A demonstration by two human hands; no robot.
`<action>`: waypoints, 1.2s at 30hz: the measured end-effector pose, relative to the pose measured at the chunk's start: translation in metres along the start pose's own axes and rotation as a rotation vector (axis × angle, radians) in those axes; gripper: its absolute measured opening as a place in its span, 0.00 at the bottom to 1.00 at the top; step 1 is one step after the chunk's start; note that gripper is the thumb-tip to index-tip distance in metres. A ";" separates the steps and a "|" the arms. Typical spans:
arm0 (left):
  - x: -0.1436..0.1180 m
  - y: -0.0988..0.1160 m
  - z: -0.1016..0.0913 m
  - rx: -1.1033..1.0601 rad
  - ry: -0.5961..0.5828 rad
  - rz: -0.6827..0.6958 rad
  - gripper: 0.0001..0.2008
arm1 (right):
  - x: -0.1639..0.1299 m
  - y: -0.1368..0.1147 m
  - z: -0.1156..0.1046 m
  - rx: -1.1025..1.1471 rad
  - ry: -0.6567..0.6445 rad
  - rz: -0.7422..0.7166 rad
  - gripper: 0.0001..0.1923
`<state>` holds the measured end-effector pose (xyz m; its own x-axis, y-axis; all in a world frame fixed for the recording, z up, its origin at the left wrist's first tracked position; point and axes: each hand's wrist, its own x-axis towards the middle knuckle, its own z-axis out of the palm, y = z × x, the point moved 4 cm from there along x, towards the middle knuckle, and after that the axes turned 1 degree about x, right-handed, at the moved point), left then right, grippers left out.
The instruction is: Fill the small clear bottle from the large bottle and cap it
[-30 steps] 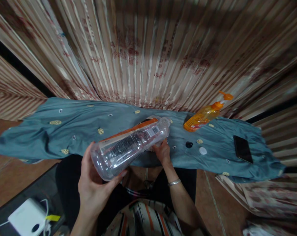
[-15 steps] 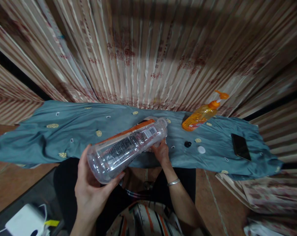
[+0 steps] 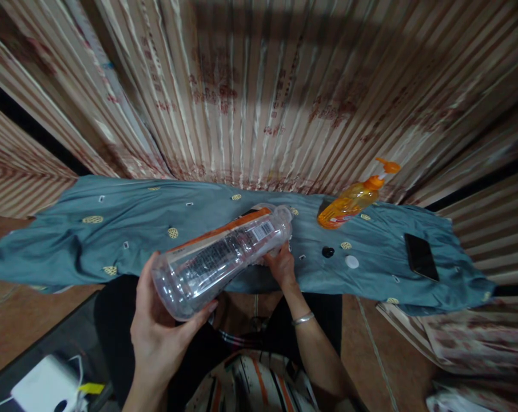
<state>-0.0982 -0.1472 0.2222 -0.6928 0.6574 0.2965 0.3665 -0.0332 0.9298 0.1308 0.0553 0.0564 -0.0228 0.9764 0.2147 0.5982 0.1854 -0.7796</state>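
Observation:
A large clear plastic bottle (image 3: 224, 260) with an orange-edged label and a barcode is held tilted, its base toward me and its neck pointing up to the right. My left hand (image 3: 164, 326) wraps around the base, thumb along the near side. Close below the neck, my right hand (image 3: 281, 264) grips the bottle from its underside; most of its fingers are hidden behind the plastic. Past the bottle's upper side a clear, dark-marked edge shows, too covered to make out. To the right on the cloth lie a black cap (image 3: 328, 252) and a white round disc (image 3: 351, 261).
An orange pump bottle (image 3: 347, 206) stands at the back right of the teal patterned cloth (image 3: 211, 200). A black phone (image 3: 421, 256) lies at the right end. Behind hangs a pleated curtain (image 3: 250, 103). At lower left, a white device (image 3: 44, 386) with a cable sits on a dark surface.

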 end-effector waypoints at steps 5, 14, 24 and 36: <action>-0.005 0.006 0.004 -0.028 0.019 -0.054 0.56 | 0.000 0.000 0.000 -0.020 0.016 0.001 0.26; -0.008 0.004 0.006 -0.065 0.021 -0.102 0.58 | 0.001 -0.002 -0.002 -0.009 -0.017 0.055 0.27; -0.008 0.006 0.007 -0.078 0.022 -0.124 0.60 | 0.000 0.002 0.002 -0.034 -0.014 0.039 0.29; -0.006 0.008 0.005 -0.052 0.037 -0.085 0.57 | 0.000 0.012 0.006 -0.017 0.002 0.025 0.31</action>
<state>-0.0880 -0.1473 0.2269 -0.7429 0.6311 0.2232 0.2736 -0.0181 0.9617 0.1333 0.0581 0.0439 -0.0061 0.9804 0.1969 0.6121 0.1593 -0.7745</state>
